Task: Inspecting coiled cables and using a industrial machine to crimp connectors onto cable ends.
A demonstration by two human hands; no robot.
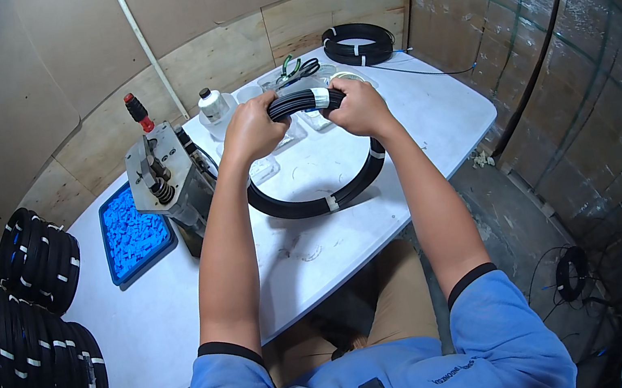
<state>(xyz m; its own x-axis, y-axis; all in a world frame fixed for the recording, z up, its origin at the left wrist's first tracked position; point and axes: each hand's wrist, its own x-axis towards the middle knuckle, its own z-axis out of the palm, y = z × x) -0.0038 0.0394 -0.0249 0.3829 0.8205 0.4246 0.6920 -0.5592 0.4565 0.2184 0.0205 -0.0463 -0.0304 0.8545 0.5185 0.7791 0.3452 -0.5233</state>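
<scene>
A coil of black cable point(293, 207), bound with several white tape bands, is held up over the white table. My left hand point(255, 128) grips its far side on the left. My right hand point(359, 108) is closed round the same far side on the right, with a white band point(321, 98) between the two hands. The near part of the ring hangs lower, tilted toward me, close above the tabletop or touching it; I cannot tell which.
On the white table point(321, 254) a metal hand press point(160, 174) with a red-and-black handle stands left, beside a blue tray point(145, 275) of small blue parts. A white bottle point(212, 105), scissors point(300, 72) and another cable coil point(358, 44) lie beyond. Stacked coils point(46, 353) fill the left end.
</scene>
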